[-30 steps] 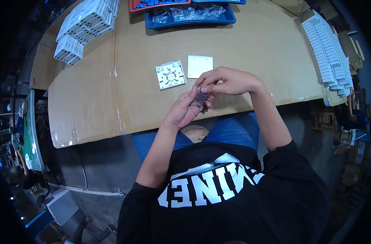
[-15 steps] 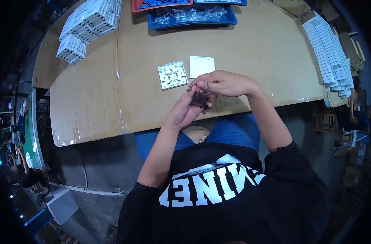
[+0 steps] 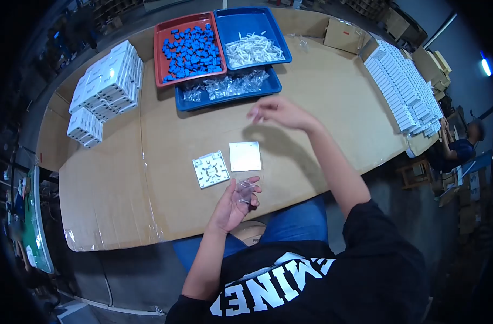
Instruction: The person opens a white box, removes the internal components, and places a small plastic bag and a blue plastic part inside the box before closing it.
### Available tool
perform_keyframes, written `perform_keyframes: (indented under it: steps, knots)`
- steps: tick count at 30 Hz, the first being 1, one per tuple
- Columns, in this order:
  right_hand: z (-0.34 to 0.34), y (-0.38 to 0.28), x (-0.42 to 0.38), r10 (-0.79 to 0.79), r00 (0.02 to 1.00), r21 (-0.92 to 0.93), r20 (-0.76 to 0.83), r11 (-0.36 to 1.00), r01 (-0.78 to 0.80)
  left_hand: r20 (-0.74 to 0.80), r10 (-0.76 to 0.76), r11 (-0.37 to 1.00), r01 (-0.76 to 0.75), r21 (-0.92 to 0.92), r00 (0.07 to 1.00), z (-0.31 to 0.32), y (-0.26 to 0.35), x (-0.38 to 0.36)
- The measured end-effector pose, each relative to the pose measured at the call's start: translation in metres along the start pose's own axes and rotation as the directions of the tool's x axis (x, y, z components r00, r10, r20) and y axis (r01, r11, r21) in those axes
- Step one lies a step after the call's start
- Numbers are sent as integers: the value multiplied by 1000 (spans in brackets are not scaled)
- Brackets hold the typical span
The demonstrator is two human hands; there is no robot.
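Near the table's front edge, my left hand [image 3: 234,208] holds a small clear plastic bag [image 3: 245,191], with the fingers curled round it. My right hand [image 3: 279,112] is raised over the table, in front of the trays, its fingers bent together; whether they hold anything is too small to tell. Between my hands and the left side lies an open white square housing [image 3: 211,169] with moulded parts inside. A plain white square cover [image 3: 245,156] lies just right of it, above my left hand.
A red tray [image 3: 158,56] holds blue pieces; a blue tray [image 3: 283,40] holds white sticks. Below them, another blue tray [image 3: 187,105] contains clear bags. White boxes are stacked at left [image 3: 103,81] and right [image 3: 400,89]. A person [image 3: 462,148] sits at far right.
My right hand has left the bag and moved up and forward towards the trays. My left hand still has the bag. The view has tilted up, showing more of the trays.
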State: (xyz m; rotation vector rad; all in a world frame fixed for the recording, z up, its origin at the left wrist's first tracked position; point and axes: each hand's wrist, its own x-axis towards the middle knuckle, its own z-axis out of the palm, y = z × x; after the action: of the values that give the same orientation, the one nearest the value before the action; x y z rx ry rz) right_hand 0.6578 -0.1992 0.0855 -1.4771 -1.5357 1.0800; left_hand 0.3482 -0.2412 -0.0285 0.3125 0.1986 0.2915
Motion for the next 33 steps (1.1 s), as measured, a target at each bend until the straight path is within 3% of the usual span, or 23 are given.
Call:
perform_keyframes:
  steps: [3,4,6,7,9,10,12,13,15,18,28,31,33]
  knots:
    - [-52,22,46,-10,956,-60,-295,998,-8,-1,19,999,-19,44,1000,-5,-2,0]
    - [-74,38,66,-18,955,-63,-297,998,-1,-18,32,996,-31,89,999,-7,-3,0]
    - [-108,63,101,-143,850,-314,-507,949,-28,-4,36,995,-36,94,999,-6,-2,0]
    - [-114,60,110,-148,849,-316,-507,949,-23,-10,33,995,-32,96,999,0,0,0]
    - [-124,58,128,-287,776,-605,-562,782,-149,-29,26,996,-23,90,999,4,0,1]
    - [-128,59,137,-291,775,-605,-562,783,-144,-30,29,995,-26,95,999,5,1,1]
    - [-131,59,152,-356,797,-772,-487,603,-202,-20,-5,1000,4,-24,1000,6,3,2]
    - [-132,59,155,-361,797,-774,-485,601,-199,-33,-9,999,8,-34,999,7,4,2]
    - [-130,61,157,-390,842,-880,-373,436,-188,-22,-10,998,9,-63,1000,7,5,3]
    - [-132,59,160,-365,873,-912,-323,367,-184,-22,-15,997,13,-73,1000,5,4,2]
    - [-139,56,151,-350,901,-926,-257,355,-126,-47,-26,998,23,-61,999,9,5,4]
    - [-144,63,149,-372,893,-911,-255,402,-93,-55,-20,998,17,-55,998,10,5,4]
    - [-147,74,150,-422,834,-829,-355,554,-72,-54,-16,997,12,-71,998,12,6,4]
